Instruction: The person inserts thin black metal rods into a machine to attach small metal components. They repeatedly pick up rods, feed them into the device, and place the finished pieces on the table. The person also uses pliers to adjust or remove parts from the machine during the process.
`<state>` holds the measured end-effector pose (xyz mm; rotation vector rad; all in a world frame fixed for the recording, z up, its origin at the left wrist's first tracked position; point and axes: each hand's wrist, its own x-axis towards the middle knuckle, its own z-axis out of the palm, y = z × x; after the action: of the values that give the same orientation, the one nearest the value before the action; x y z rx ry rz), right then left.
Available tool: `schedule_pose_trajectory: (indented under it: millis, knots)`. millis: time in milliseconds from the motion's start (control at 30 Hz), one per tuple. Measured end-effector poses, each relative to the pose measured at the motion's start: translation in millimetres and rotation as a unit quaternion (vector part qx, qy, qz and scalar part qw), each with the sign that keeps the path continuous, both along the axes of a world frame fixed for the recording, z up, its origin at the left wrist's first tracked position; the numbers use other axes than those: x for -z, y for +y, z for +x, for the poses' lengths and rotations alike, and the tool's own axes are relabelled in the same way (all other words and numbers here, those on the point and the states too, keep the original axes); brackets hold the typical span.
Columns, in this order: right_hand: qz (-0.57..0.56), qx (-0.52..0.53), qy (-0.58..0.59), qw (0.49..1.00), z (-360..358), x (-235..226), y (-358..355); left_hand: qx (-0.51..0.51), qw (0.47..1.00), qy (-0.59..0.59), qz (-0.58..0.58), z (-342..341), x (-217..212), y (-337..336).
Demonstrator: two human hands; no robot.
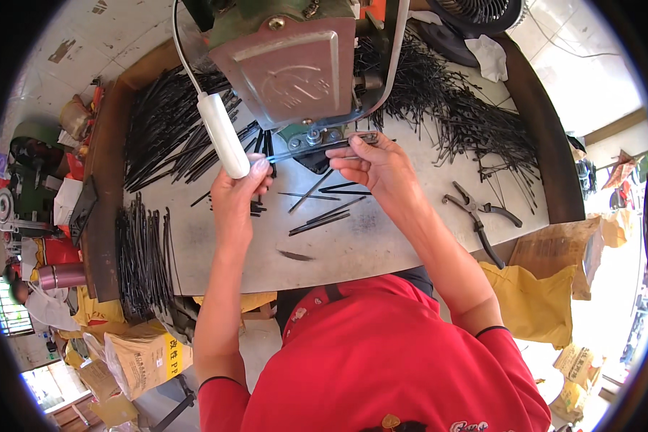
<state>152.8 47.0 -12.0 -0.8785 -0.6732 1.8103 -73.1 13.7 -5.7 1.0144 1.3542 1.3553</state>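
Two hands work at the front of a green machine (288, 57) that stands at the far side of the grey worktop (367, 252), and everything turns on how one thin black strip (317, 147) lies between them. The machine's flat metal cover plate looms just beyond both hands, and its small clamping point sits directly past the fingertips of the right hand (378, 169).

Heaps of black strips (453, 101) spread well beyond and outward of the right hand, and another heap (165, 122) lies beyond and outward of the left hand (237, 194); a bundle (142, 252) rests at the worktop's near edge, outward of the left forearm. Pliers (479, 216) lie apart from the right wrist, on its outer side.

The left hand is closed around the lower end of a white lever handle (223, 133), which rises away from it toward the machine. The right hand is pinched narrow, thumb and fingers holding the strip near its right end. The strip's long axis runs crosswise, nearly level, from the right fingertips inward toward the left hand, passing under the machine's clamp. The right hand is the nearer one, touching the strip; the left hand sits just beside its free end, not on it. A few loose strips (324, 216) lie on the worktop just nearer than both hands.
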Motion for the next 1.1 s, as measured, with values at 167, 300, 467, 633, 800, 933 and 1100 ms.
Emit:
schedule_pose_trajectory:
  millis: [167, 300, 467, 633, 800, 933, 1100]
  knots:
    - [0.000, 0.034, 0.055, 0.998, -9.1, 10.2, 6.7, -0.014, 0.991, -0.123, 0.045, 25.2, 0.9, 12.6]
    - [0.009, 0.077, 0.076, 0.994, -13.0, 11.2, 7.5, -0.030, 0.987, -0.147, 0.064, 33.5, 5.7, 20.7]
    - [0.009, 0.102, 0.092, 0.990, -16.2, 13.6, 6.9, -0.039, 0.983, -0.163, 0.079, 39.1, 11.1, 25.8]
    - [0.007, 0.108, 0.088, 0.990, -14.8, 18.8, 8.8, -0.031, 0.982, -0.173, 0.068, 40.6, 20.5, 27.1]
    - [0.019, 0.113, 0.079, 0.990, -14.9, 17.7, 5.6, -0.032, 0.978, -0.198, 0.057, 41.0, 22.1, 26.3]
    - [0.019, 0.115, 0.080, 0.990, -15.1, 15.7, 5.4, -0.035, 0.977, -0.204, 0.057, 40.5, 25.9, 25.8]
    - [0.028, 0.118, 0.073, 0.990, -13.8, 12.4, 5.0, -0.039, 0.976, -0.208, 0.049, 43.1, 22.3, 25.4]
